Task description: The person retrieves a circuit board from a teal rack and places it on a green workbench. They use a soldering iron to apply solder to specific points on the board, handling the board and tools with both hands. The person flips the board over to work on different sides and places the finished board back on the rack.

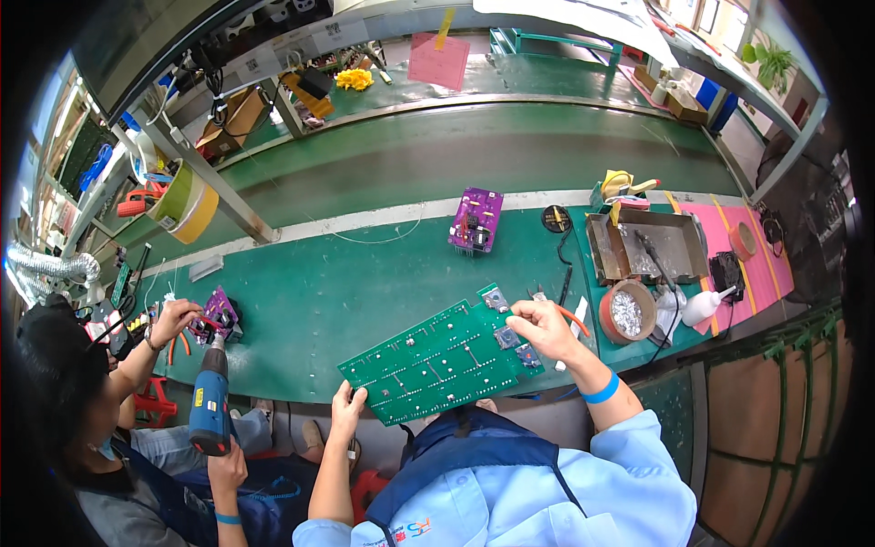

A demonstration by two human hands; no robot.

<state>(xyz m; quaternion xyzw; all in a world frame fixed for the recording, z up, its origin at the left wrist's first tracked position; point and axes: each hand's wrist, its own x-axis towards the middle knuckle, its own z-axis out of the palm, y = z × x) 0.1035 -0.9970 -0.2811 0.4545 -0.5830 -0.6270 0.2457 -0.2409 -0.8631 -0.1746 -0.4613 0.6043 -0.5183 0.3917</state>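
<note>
Green circuit board (pixel 436 360) between both hands, left (pixel 347 407) underneath, right (pixel 544 328) on top.

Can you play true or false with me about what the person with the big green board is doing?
1. The left hand grips the near edge of the green circuit board. True.
2. The right hand is empty. False: it holds a tool with orange handles at the board's right end.
3. A purple circuit board stands alone farther back on the green table. True.
4. The blue power screwdriver is in the board holder's hand. False: a co-worker on the left holds it.
5. The round tub to the right of the board holds yellow flowers. False: it holds small silvery bits.
</note>
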